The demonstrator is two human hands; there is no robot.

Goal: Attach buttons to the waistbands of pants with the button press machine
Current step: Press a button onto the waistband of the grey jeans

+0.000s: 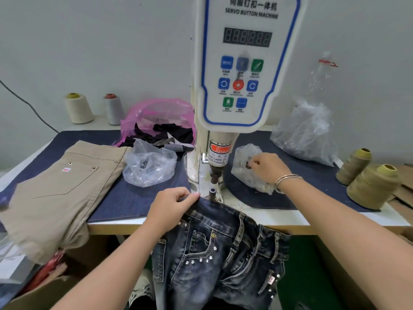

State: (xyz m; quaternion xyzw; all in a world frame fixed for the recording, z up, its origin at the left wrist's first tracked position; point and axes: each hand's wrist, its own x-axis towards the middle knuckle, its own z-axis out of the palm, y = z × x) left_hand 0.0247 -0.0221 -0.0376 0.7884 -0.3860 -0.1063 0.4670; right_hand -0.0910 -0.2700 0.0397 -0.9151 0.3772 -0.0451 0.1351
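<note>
Dark blue jeans [219, 249] with small studs hang over the table's front edge, waistband up by the machine's lower die [212, 192]. My left hand [172, 203] pinches the waistband end just left of that die. The white servo button machine [241, 63] stands at the centre, its punch [215, 173] raised above the die. My right hand [269, 167] reaches into a small clear bag of buttons [243, 168] to the right of the punch, fingertips closed inside it; what they hold is hidden.
Folded beige pants [60, 186] lie on the left of the blue cloth-covered table [138, 198]. Another clear bag [149, 166], a pink bag [156, 117], a large clear bag [306, 130] and thread cones [373, 186] surround the machine.
</note>
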